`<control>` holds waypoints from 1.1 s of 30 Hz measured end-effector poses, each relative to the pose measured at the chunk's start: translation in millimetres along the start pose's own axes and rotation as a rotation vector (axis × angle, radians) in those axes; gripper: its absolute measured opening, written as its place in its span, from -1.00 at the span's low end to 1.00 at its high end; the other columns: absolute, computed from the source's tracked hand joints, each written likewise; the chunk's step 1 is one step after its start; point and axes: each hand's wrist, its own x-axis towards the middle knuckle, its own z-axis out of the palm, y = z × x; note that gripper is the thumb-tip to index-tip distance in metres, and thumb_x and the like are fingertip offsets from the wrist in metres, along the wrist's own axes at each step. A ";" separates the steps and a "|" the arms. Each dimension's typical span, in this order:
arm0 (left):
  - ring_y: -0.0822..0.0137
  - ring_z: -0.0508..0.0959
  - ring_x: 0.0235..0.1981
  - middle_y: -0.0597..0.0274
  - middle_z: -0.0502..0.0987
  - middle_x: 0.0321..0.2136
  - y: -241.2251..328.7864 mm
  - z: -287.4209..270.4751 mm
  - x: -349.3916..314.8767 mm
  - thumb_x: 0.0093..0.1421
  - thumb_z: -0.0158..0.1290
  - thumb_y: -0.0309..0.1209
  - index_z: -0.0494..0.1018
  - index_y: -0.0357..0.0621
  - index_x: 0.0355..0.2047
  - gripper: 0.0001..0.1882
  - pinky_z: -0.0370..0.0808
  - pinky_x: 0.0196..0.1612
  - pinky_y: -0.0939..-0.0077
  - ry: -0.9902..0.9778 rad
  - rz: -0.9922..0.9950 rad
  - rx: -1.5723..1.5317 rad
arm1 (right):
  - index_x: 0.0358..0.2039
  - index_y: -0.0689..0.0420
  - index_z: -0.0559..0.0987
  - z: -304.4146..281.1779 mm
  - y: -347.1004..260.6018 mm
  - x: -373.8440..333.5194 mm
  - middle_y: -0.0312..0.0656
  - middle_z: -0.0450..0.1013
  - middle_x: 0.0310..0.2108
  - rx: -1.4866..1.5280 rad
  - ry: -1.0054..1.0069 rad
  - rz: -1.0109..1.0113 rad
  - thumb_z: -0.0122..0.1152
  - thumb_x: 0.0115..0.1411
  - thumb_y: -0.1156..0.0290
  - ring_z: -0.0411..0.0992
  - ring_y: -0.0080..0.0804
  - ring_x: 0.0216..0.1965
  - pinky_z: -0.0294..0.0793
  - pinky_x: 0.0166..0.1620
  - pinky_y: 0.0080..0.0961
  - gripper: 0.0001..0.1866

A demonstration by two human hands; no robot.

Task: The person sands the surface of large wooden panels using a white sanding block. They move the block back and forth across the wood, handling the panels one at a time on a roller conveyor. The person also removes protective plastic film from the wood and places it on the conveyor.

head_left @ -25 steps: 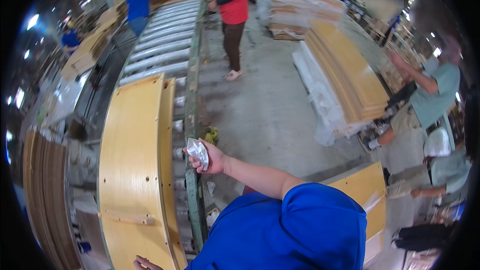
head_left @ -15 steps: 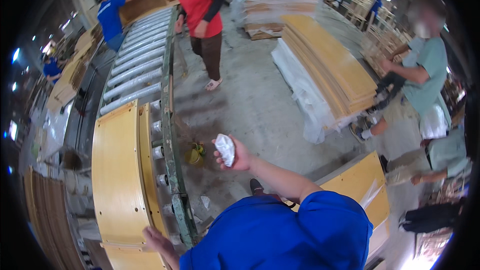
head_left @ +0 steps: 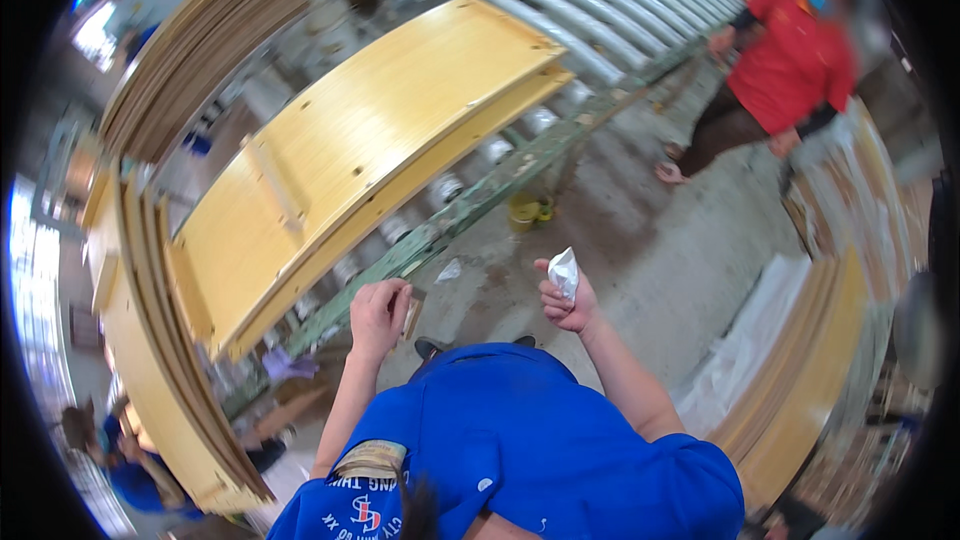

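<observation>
My right hand (head_left: 570, 308) is closed around a crumpled white wad (head_left: 564, 275), like plastic or paper, held up in front of my body. My left hand (head_left: 378, 316) hovers near the green conveyor rail (head_left: 430, 240), fingers curled inward; whatever they hold, if anything, is hidden. Beyond it, pale yellow wooden panels (head_left: 370, 130) lie stacked on the roller conveyor (head_left: 590, 30). The top panel has dark holes, and a narrow wooden batten (head_left: 272, 183) lies across it.
A yellow bucket (head_left: 522, 212) stands on the floor beyond the rail. A person in red (head_left: 795, 55) stands at the upper right. More panels are stacked at the left (head_left: 150, 360) and right (head_left: 800, 370). A white scrap (head_left: 450, 270) lies near the rail.
My view has turned left toward the panels and conveyor. My left hand has come off the panel edge to in front of my body. The white wad stays in my right hand.
</observation>
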 end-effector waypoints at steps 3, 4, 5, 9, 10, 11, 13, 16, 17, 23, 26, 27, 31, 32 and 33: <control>0.15 0.46 -0.57 0.12 0.47 -0.61 -29.0 -33.9 -37.8 0.10 0.09 -0.44 0.47 -0.18 -0.46 -0.92 0.38 -0.46 0.36 0.117 -0.170 0.172 | 0.02 0.09 0.41 27.8 -0.8 30.6 -0.30 0.20 -0.69 -0.088 -0.065 0.108 -0.31 0.30 -0.11 0.00 -0.67 -0.81 -0.03 -0.75 -0.71 -0.42; 0.20 0.44 -0.60 0.14 0.45 -0.63 -42.3 -45.9 -49.7 0.10 0.10 -0.44 0.46 -0.19 -0.47 -0.91 0.36 -0.48 0.38 0.211 -0.237 0.208 | 0.06 0.10 0.37 37.6 3.7 39.7 -0.27 0.21 -0.66 -0.086 -0.128 0.128 -0.30 0.32 0.02 0.03 -0.65 -0.80 -0.03 -0.73 -0.70 -0.50; 0.25 0.43 -0.63 0.16 0.43 -0.65 -56.3 -56.4 -59.5 0.10 0.10 -0.43 0.46 -0.19 -0.48 -0.90 0.35 -0.50 0.40 0.308 -0.296 0.239 | 0.07 0.08 0.36 47.1 8.0 48.8 -0.24 0.24 -0.61 -0.097 -0.198 0.153 -0.30 0.32 0.03 0.06 -0.63 -0.78 0.00 -0.72 -0.69 -0.51; 0.55 0.30 -0.68 0.36 0.37 -0.70 -124.4 -107.8 -107.3 0.21 0.02 -0.39 0.43 -0.24 -0.49 -0.81 0.25 -0.58 0.62 0.827 -0.686 0.006 | 0.09 -0.05 0.38 74.6 45.5 85.5 -0.13 0.36 -0.39 -0.160 -0.266 0.219 -0.29 0.31 0.04 0.18 -0.52 -0.66 0.16 -0.61 -0.59 -0.54; 0.57 0.29 -0.70 0.40 0.37 -0.69 -146.3 -127.9 -130.6 0.22 0.00 -0.39 0.40 -0.20 -0.46 -0.84 0.23 -0.63 0.68 0.935 -0.779 -0.111 | 0.07 -0.04 0.39 82.4 60.3 96.7 -0.10 0.39 -0.33 -0.143 -0.267 0.267 -0.29 0.31 0.01 0.22 -0.49 -0.62 0.17 -0.61 -0.59 -0.53; 0.57 0.29 -0.71 0.39 0.37 -0.67 -164.7 -141.2 -147.0 0.22 -0.01 -0.39 0.38 -0.17 -0.45 -0.86 0.23 -0.64 0.68 1.081 -0.848 -0.221 | 0.04 -0.03 0.41 89.9 72.5 106.6 -0.07 0.42 -0.27 -0.131 -0.258 0.299 -0.29 0.30 -0.02 0.25 -0.47 -0.57 0.18 -0.61 -0.59 -0.52; 0.59 0.28 -0.73 0.38 0.37 -0.63 -196.2 -161.9 -178.8 0.23 -0.01 -0.37 0.36 -0.10 -0.42 -0.89 0.25 -0.67 0.69 1.366 -0.950 -0.466 | 0.04 -0.04 0.41 104.6 97.4 128.1 -0.06 0.42 -0.16 -0.165 -0.235 0.293 -0.28 0.30 -0.02 0.27 -0.44 -0.50 0.21 -0.58 -0.57 -0.52; 0.55 0.32 -0.74 0.32 0.40 -0.58 -235.3 -172.5 -215.4 0.19 -0.01 -0.38 0.33 -0.12 -0.34 -0.89 0.24 -0.73 0.69 1.393 -1.165 -0.531 | 0.04 -0.06 0.42 132.4 129.4 166.6 -0.05 0.40 -0.05 -0.177 -0.201 0.262 -0.27 0.29 -0.02 0.28 -0.42 -0.43 0.24 -0.55 -0.56 -0.53; 0.55 0.32 -0.74 0.30 0.40 -0.59 -247.2 -173.3 -219.7 0.19 -0.01 -0.40 0.32 -0.14 -0.34 -0.89 0.22 -0.74 0.69 1.355 -1.211 -0.532 | 0.04 -0.06 0.41 142.6 138.5 178.7 -0.05 0.40 -0.05 -0.175 -0.203 0.252 -0.26 0.29 -0.02 0.28 -0.42 -0.43 0.25 -0.54 -0.55 -0.54; -0.04 0.44 -0.12 0.03 0.47 -0.20 -295.4 -187.3 -239.6 0.15 -0.02 -0.19 0.26 -0.17 0.01 -0.53 0.39 -0.08 0.07 0.617 -1.411 0.291 | 0.03 -0.05 0.37 191.6 199.1 263.1 -0.04 0.38 -0.04 -0.278 -0.210 0.268 -0.23 0.29 0.00 0.30 -0.44 -0.44 0.28 -0.54 -0.56 -0.56; -0.04 0.19 0.16 0.11 0.19 0.17 -305.6 -192.4 -239.6 0.19 -0.08 -0.06 0.18 -0.09 0.15 -0.41 0.30 0.05 -0.02 0.233 -1.438 0.555 | -0.01 -0.03 0.37 212.7 233.0 307.0 -0.06 0.36 -0.03 -0.327 -0.194 0.293 -0.25 0.28 -0.06 0.32 -0.42 -0.45 0.27 -0.57 -0.58 -0.54; -0.04 0.17 0.17 0.14 0.17 0.19 -308.9 -192.8 -239.7 0.21 -0.11 -0.05 0.16 -0.08 0.16 -0.41 0.27 0.07 -0.03 0.227 -1.431 0.579 | -0.03 -0.03 0.37 215.8 242.4 322.3 -0.07 0.36 -0.02 -0.350 -0.173 0.291 -0.27 0.28 -0.07 0.33 -0.41 -0.45 0.27 -0.58 -0.59 -0.53; -0.03 0.01 0.27 0.23 0.01 0.28 -321.6 -181.4 -225.5 0.27 -0.27 0.01 0.01 -0.07 0.26 -0.35 0.10 0.19 -0.09 0.128 -1.417 0.639 | -0.04 -0.02 0.37 212.2 262.6 372.6 -0.10 0.37 -0.06 -0.421 -0.160 0.237 -0.36 0.30 -0.11 0.32 -0.39 -0.44 0.25 -0.56 -0.56 -0.49; -0.03 -0.01 0.28 0.23 -0.02 0.30 -323.3 -180.5 -225.9 0.28 -0.30 0.02 -0.01 -0.08 0.27 -0.34 0.08 0.19 -0.09 0.104 -1.403 0.686 | -0.05 -0.03 0.38 211.4 266.1 381.4 -0.16 0.39 -0.10 -0.435 -0.123 0.209 -0.37 0.30 -0.12 0.32 -0.38 -0.45 0.24 -0.56 -0.55 -0.49; -0.02 -0.03 0.29 0.24 -0.04 0.31 -323.9 -180.4 -226.4 0.28 -0.32 0.03 -0.04 -0.08 0.28 -0.33 0.07 0.20 -0.10 0.073 -1.393 0.737 | -0.06 -0.04 0.38 210.1 271.6 388.0 -0.21 0.40 -0.14 -0.443 -0.081 0.186 -0.39 0.30 -0.13 0.33 -0.37 -0.47 0.23 -0.57 -0.53 -0.48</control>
